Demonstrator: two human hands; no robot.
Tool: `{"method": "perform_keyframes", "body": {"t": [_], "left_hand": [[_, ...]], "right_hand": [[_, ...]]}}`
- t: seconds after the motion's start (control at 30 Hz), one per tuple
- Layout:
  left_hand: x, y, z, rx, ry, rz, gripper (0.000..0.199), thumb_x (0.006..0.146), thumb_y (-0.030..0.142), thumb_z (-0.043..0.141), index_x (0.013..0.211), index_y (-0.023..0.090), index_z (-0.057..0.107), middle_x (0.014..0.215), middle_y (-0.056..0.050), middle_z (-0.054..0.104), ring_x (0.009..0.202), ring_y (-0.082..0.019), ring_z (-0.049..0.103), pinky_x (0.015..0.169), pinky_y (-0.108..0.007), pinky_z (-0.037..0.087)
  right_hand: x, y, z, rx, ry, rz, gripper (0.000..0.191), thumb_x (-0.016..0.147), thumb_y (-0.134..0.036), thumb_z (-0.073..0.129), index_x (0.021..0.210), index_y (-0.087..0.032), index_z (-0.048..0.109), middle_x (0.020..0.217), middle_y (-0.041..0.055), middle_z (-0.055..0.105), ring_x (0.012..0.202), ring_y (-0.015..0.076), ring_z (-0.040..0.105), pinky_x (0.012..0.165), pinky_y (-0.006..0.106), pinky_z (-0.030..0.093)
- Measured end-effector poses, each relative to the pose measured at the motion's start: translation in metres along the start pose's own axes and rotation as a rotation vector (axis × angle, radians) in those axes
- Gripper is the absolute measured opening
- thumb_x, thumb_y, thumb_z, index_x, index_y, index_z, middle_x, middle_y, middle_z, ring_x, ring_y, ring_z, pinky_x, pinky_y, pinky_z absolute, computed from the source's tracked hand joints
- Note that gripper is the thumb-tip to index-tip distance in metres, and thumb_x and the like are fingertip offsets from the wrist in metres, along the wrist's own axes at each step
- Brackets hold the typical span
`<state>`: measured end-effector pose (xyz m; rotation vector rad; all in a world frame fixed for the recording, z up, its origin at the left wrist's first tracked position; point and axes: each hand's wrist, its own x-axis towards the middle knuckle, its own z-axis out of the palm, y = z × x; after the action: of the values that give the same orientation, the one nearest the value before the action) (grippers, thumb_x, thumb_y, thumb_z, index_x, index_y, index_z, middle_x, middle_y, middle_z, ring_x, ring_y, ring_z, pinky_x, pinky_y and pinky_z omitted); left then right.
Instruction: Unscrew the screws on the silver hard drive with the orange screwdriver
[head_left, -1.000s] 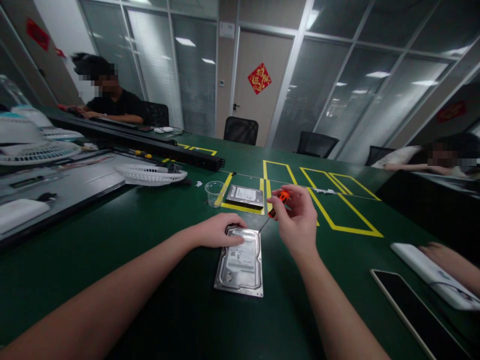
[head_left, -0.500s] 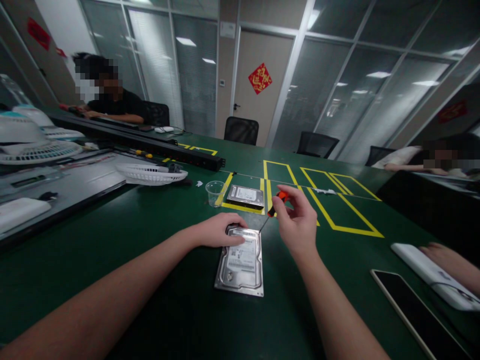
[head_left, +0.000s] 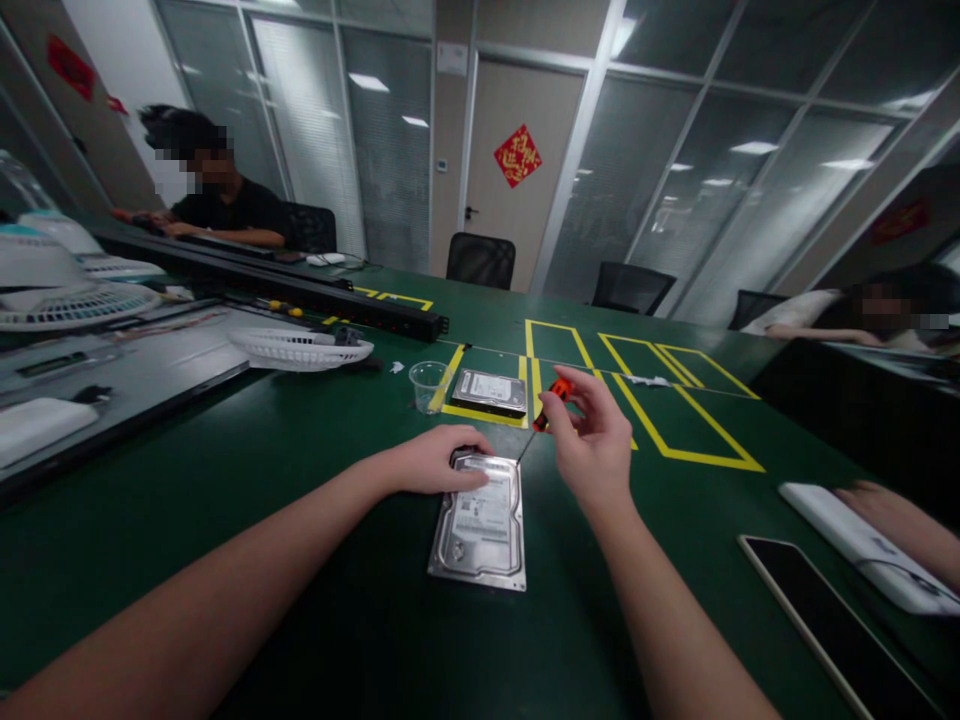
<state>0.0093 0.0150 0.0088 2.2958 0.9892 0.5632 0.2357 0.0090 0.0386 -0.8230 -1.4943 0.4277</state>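
Note:
A silver hard drive lies label-up on the green table in front of me. My left hand grips its far left corner, thumb across the label and fingers over the far edge. In my right hand is a screwdriver with an orange and black handle, held between thumb and fingers. Its thin shaft slants down to the drive's far right corner; the tip meets the drive there, though any screw is too small to make out. Beyond, a second hard drive rests inside a yellow-taped rectangle, beside a clear plastic cup.
A phone and a white power bank-like box, touched by another person's hand, lie at the right. White fan parts, a grey panel and long black bars occupy the left. Two people sit farther off.
Both hands, the hard drive and the screwdriver keep nearly the same places. The whole view has shifted very slightly.

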Motion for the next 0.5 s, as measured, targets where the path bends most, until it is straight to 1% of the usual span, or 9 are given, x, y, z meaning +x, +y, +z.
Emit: {"method": "perform_keyframes", "body": {"t": [0.1,0.17,0.3,0.37,0.43,0.5], "left_hand": [[0.0,-0.0002,0.0,-0.004,0.001,-0.004,0.036,0.087,0.04,0.07,0.119,0.022,0.07,0.119,-0.006,0.071,0.108,-0.025,0.066,0.095,-0.036,0.05],[0.0,-0.0012,0.0003,-0.006,0.002,-0.009,0.037,0.087,0.041,0.07,0.119,0.022,0.07,0.12,-0.006,0.071,0.109,-0.026,0.066,0.095,-0.036,0.05],[0.0001,-0.0035,0.0008,-0.011,0.003,-0.003,0.037,0.088,0.042,0.07,0.119,0.022,0.07,0.12,-0.006,0.071,0.109,-0.026,0.066,0.095,-0.036,0.05],[0.0001,-0.0038,0.0008,-0.01,0.004,0.004,0.037,0.088,0.041,0.07,0.119,0.022,0.07,0.119,-0.006,0.071,0.108,-0.025,0.067,0.094,-0.036,0.051],[0.0002,-0.0036,0.0008,-0.005,0.002,0.006,0.037,0.088,0.041,0.07,0.119,0.022,0.07,0.119,-0.006,0.071,0.107,-0.025,0.066,0.094,-0.036,0.05],[0.0003,-0.003,0.0007,0.001,-0.002,0.003,0.036,0.088,0.04,0.07,0.119,0.022,0.07,0.119,-0.006,0.071,0.108,-0.025,0.066,0.095,-0.036,0.05]], "right_hand": [[-0.0006,-0.0003,0.0,0.034,-0.01,0.023,0.031,0.092,-0.029,0.071,0.122,-0.031,0.071,0.116,0.0078,0.066,0.096,0.0228,0.071,0.064,0.032,0.062],[-0.0013,-0.0003,-0.0001,0.085,-0.033,0.045,0.03,0.095,-0.031,0.067,0.125,-0.031,0.071,0.12,0.0087,0.067,0.096,0.0232,0.071,0.063,0.032,0.062],[-0.0016,-0.0004,-0.001,0.151,-0.065,0.069,0.032,0.103,-0.032,0.053,0.131,-0.031,0.069,0.125,0.008,0.07,0.083,0.0187,0.07,0.057,0.03,0.057],[-0.001,-0.0006,-0.0015,0.109,-0.06,0.053,0.032,0.102,-0.03,0.055,0.13,-0.031,0.069,0.123,0.0077,0.071,0.088,0.0192,0.07,0.059,0.029,0.058],[-0.0001,-0.001,-0.0019,0.037,-0.038,0.01,0.03,0.098,-0.029,0.061,0.127,-0.03,0.07,0.119,0.0078,0.069,0.097,0.0208,0.068,0.062,0.029,0.059],[0.0005,-0.0013,-0.0022,-0.026,-0.013,-0.03,0.029,0.094,-0.027,0.066,0.122,-0.029,0.072,0.117,0.0079,0.068,0.102,0.0217,0.066,0.064,0.029,0.06]]}}
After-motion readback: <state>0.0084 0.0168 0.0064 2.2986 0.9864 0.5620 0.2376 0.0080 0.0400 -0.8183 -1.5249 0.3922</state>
